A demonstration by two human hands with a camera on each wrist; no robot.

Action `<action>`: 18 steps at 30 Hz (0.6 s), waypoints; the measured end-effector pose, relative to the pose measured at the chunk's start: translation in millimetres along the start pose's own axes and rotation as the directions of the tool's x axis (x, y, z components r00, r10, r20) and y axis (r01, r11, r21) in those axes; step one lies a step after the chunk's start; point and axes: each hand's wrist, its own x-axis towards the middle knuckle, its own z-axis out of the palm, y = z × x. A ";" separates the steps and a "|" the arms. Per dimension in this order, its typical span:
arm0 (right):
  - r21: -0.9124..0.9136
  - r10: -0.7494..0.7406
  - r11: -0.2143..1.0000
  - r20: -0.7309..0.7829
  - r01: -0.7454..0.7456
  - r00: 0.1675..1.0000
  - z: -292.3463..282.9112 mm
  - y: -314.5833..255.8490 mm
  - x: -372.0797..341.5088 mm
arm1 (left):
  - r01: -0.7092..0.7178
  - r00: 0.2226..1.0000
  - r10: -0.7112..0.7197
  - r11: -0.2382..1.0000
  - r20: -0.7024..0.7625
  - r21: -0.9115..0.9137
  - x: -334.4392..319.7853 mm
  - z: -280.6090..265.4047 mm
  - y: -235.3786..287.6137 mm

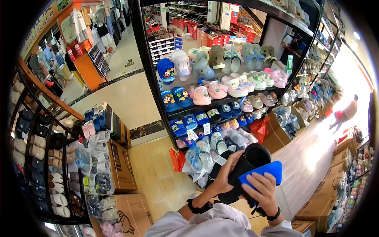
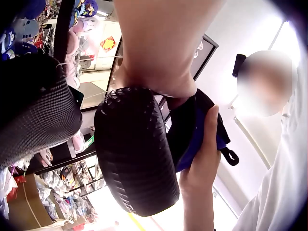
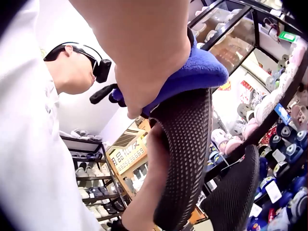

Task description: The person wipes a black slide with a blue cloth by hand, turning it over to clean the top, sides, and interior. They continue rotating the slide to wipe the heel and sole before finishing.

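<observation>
A black slipper (image 1: 257,153) with a textured sole is gripped by my left hand (image 1: 226,174), whose fingers reach into its opening. My right hand (image 1: 261,189) holds a blue plush cloth (image 1: 272,170) against this slipper's side, fingers spread over the cloth and thumb hidden. The cloth (image 3: 199,72) has a dark strap in the right wrist view. A second black slipper (image 3: 235,192) hangs beside the first (image 3: 185,149), apart from it; a thin cord and a white tag show near the pair. The left wrist view shows the held slipper's ridged sole (image 2: 137,154) close up.
Ahead stands a black rack (image 1: 156,94) of colourful clogs and slippers, with bagged shoes (image 1: 201,158) at its foot. Another shoe rack (image 1: 29,158) is at the left, beside cardboard boxes (image 1: 120,166). More boxes (image 1: 318,201) line the right side. A person (image 1: 349,108) is farther back.
</observation>
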 end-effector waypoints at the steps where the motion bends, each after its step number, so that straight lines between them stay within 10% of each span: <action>1: 0.005 0.072 0.997 -0.036 -0.072 0.997 -3.2 3.7 3.8 | 0.010 1.000 -0.010 1.000 0.004 -0.014 -1.5 -1.4 0.4; 6: 0.061 0.271 0.962 -0.164 -0.264 0.949 -1.6 7.7 16.6 | 0.017 1.000 -0.017 0.999 -0.020 0.034 -3.9 -1.6 -0.7; 11: -0.064 -0.092 0.994 -0.056 0.088 0.994 5.3 -9.8 1.6 | -0.080 0.997 0.080 0.996 0.018 0.029 -7.9 -7.0 -6.4; 18: 0.043 0.202 0.979 -0.139 -0.198 0.969 -5.1 -9.3 17.2 | -0.082 0.994 0.090 0.990 -0.063 0.115 -11.1 -2.4 -6.1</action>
